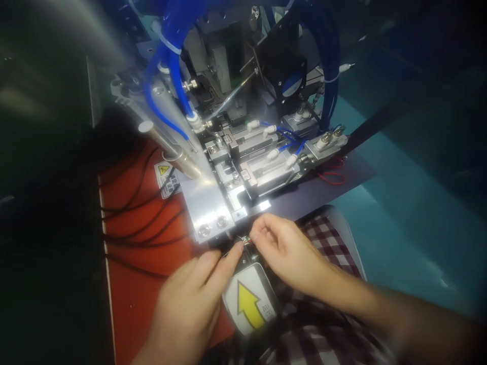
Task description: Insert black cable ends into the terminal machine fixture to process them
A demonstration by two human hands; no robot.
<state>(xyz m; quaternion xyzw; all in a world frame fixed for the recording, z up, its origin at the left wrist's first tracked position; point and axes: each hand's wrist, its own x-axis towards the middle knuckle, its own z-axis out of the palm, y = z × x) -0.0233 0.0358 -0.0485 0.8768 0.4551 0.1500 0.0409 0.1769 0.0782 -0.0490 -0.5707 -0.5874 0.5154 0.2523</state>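
Between my two hands, at the front edge of the machine, sits a tiny part (245, 239) with bits of green, red and white; it is too small to name. My left hand (194, 289) comes in from below left. Its thumb and index finger are close together, with a fingertip touching the near side of the part. From the right, my right hand (279, 246) pinches with thumb and index finger at the part's other side, its remaining fingers curled in. What lies inside each pinch is hidden by the fingertips.
A machine with metal slides (262, 157), blue air hoses (171, 66) and a metal plate (205, 203) stands just beyond my hands. Below them is a white pad with a yellow arrow (249, 304). Black cables (144, 238) cross the orange-red surface (129, 304) at left.
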